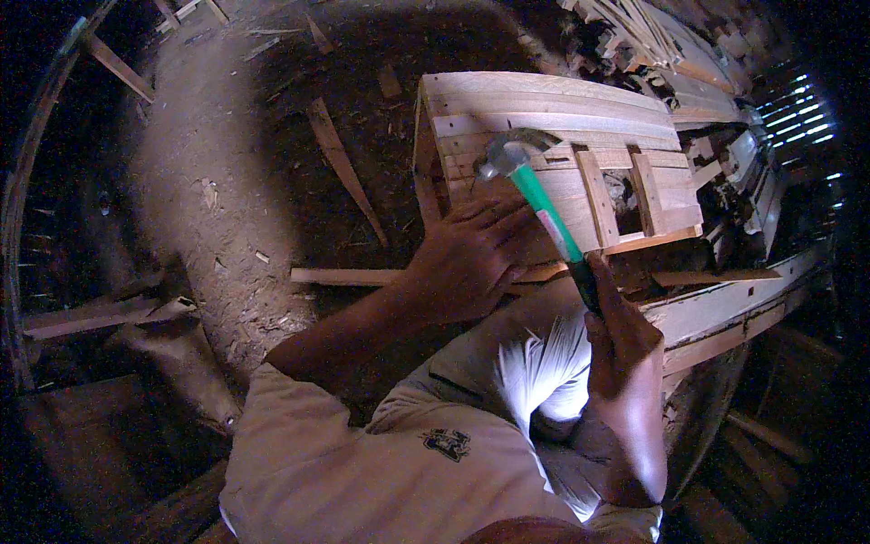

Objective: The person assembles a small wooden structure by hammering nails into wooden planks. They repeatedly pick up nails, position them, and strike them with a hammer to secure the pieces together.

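Observation:
My right hand is wrapped round the dark grip of a claw hammer with a green handle. The hammer's metal head is raised over a slatted wooden panel, which leans beyond my knees. My left hand rests against the panel's near left part, just below the hammer head. Its fingers are bent and close together. In the shadow I cannot make out what they hold, and the fingertips are partly hidden near the hammer handle. Two short battens cross an opening at the panel's right.
A long thick beam runs along the right side. Loose strips and offcuts are piled at the far right. A pointed board scrap lies on the dirt floor at the left. A narrow board lies beneath my left forearm.

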{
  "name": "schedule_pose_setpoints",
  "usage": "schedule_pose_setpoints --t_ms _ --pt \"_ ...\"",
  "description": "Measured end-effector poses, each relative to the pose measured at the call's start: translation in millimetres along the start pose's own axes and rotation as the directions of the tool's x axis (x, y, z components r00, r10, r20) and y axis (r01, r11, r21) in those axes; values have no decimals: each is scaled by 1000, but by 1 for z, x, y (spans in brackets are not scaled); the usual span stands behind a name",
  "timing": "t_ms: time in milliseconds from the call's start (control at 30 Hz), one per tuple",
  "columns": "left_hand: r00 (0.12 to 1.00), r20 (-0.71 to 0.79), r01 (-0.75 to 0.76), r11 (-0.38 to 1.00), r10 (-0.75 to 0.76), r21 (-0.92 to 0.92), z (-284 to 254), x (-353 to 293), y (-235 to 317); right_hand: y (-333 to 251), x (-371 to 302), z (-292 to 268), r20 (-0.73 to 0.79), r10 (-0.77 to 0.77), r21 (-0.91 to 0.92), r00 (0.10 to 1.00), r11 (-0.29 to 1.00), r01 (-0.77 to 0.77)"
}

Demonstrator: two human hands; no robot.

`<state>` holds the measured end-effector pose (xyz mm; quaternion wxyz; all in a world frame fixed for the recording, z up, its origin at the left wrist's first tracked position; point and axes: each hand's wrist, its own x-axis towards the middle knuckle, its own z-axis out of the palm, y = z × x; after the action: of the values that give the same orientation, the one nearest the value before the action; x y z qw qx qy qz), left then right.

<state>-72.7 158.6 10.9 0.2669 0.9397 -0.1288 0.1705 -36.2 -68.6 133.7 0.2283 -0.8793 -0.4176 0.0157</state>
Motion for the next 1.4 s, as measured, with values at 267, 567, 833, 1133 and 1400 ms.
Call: schedule_pose_setpoints --t_ms 267,567,833,1133,1400 --pt "987 -139 -83 996 78 -28 4 1 -4 -9 -9 -4 74 67 -77 995 995 -62" --pt "982 -149 -116 993 120 36 5 2 -4 11 -22 5 -107 -98 -168 989 983 79" --pt "979 -185 -93 996 88 -18 2 2 -3 -22 -2 -13 -287 224 120 931 973 -197" --pt "984 -149 -100 995 99 2 7 2 -11 -19 4 -8 -210 144 115 967 986 -122" --pt "990 -124 -68 997 62 -46 -1 2 -6 -11 8 -9 -138 62 -1 988 998 -63"
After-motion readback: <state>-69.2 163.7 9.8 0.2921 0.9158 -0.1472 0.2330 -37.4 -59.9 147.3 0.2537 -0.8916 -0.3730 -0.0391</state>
